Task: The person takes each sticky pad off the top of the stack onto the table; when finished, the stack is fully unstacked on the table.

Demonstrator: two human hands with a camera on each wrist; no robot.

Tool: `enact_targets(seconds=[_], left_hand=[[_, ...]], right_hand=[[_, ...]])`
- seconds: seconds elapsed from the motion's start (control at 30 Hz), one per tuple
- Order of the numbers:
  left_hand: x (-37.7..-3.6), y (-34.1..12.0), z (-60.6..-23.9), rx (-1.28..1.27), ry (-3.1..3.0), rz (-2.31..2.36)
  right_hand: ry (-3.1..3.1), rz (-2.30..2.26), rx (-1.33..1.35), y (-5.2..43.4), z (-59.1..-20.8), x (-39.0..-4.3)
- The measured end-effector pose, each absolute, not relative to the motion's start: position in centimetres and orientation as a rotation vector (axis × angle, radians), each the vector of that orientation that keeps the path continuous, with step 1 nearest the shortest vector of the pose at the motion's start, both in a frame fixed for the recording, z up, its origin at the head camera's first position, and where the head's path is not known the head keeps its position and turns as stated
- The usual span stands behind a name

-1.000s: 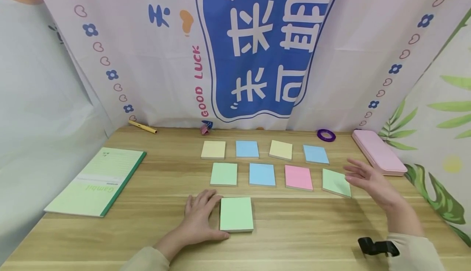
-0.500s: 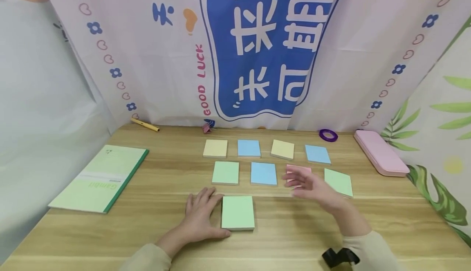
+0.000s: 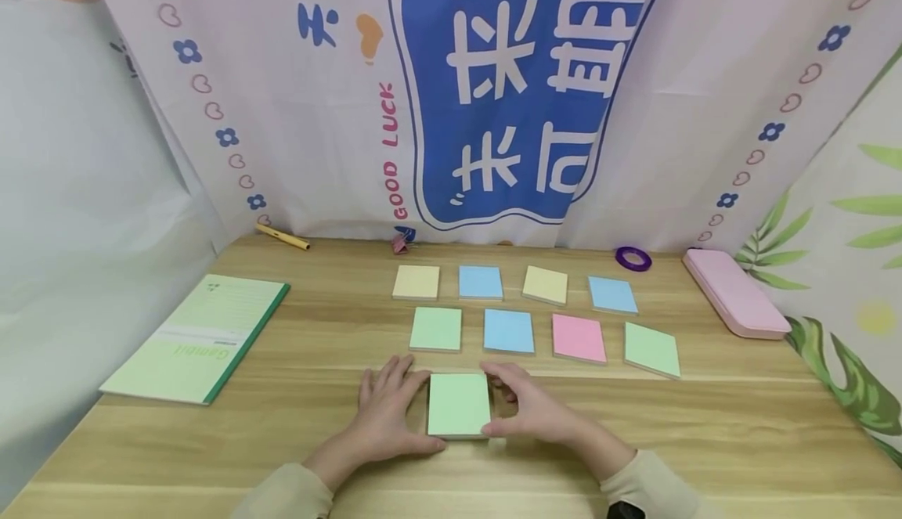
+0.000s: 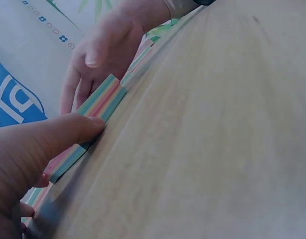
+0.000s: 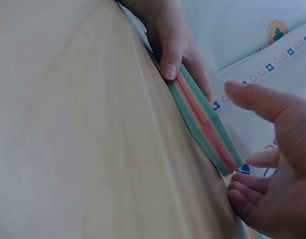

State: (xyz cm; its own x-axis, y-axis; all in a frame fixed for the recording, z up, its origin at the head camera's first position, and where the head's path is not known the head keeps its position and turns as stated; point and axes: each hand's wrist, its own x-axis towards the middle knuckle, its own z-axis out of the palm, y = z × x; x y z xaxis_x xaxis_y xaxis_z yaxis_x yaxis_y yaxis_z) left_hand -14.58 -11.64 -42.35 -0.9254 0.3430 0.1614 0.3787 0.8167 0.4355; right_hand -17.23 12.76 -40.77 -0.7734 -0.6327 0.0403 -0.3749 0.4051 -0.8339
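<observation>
In the head view a thick green-topped sticky note pad [image 3: 459, 405] lies on the table between both hands. Its side shows coloured layers [image 5: 203, 119] of green, yellow and pink in the right wrist view. The left hand [image 3: 390, 413] holds the pad's left side, thumb on the near edge and index finger by the far left corner. At the right side, the right hand [image 3: 532, 408] spreads thumb and fingers around the corners. Both wrist views show the right thumb [image 5: 255, 99] apart from the pad.
Beyond the hands stand two rows of thinner pads, including a pink pad [image 3: 578, 338] and a blue pad [image 3: 509, 331]. A green notebook [image 3: 193, 339] lies left, a pink case [image 3: 736, 293] right. A yellow pen [image 3: 283, 236], binder clips [image 3: 403, 240] and purple tape [image 3: 633, 259] line the back.
The right hand has come leftward from the right-hand green pad, over the pink pad, to the right side of the thick pad. The left hand has stayed at the pad.
</observation>
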Motion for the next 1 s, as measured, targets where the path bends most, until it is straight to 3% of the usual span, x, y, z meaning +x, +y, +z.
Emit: enact_targets(seconds=[0.27,0.47,1.0], left_hand=[[-14.6,-11.6,-42.4,-0.59,-2.915,-0.703],[-14.6,-11.5,-42.5,-0.583,-2.922,-0.717],[-14.6,-11.6,-42.4,-0.561,-2.932,-0.71]], right_hand=[[2.645,-0.975,-0.944,11.9,-41.6,-16.7],[2.667,-0.985,-0.95,11.9,-41.7,-16.8],[1.826,-1.807,-0.581,16.8,-41.2,-17.2]])
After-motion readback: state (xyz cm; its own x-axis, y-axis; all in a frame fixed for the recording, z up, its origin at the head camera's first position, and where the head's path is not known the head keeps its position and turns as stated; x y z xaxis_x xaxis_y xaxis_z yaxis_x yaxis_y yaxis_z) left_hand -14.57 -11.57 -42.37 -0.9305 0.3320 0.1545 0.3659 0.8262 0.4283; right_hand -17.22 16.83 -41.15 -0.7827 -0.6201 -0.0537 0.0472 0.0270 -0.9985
